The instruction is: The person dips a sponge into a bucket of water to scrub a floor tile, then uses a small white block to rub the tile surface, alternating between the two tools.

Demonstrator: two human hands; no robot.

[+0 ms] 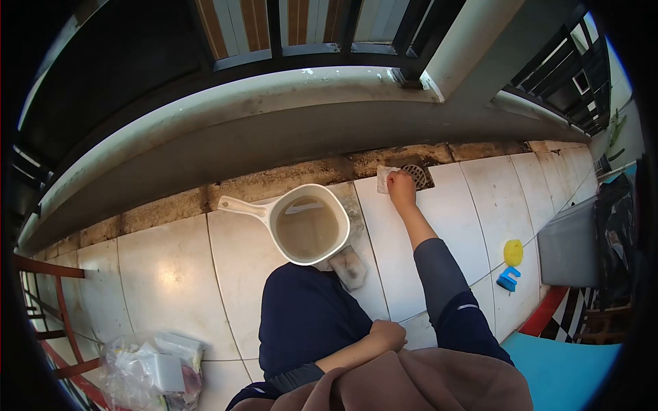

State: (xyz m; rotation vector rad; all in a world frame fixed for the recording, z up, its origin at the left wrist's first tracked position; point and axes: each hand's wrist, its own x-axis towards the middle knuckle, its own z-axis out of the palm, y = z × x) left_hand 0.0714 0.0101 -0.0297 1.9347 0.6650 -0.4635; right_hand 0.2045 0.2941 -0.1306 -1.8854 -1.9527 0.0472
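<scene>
Beside the round floor drain (413, 176), my right hand (401, 190) is closed on a pale cloth (384, 179) pressed to the tiles at the wall's foot. My left hand (388, 335) rests near my knee, its fingers curled in; whether they hold anything is hidden. A white dipper (343, 226) with murky water stands on the floor in front of my knee, its handle pointing left. Next to it lies a stained, greyish cloth (349, 268).
A yellow sponge (513, 252) and a blue brush (508, 279) lie on the right-hand tiles, near a grey bin (569, 243). Plastic bags (151, 370) sit at the lower left by a red metal frame (62, 301). A low wall (274, 130) runs along the back.
</scene>
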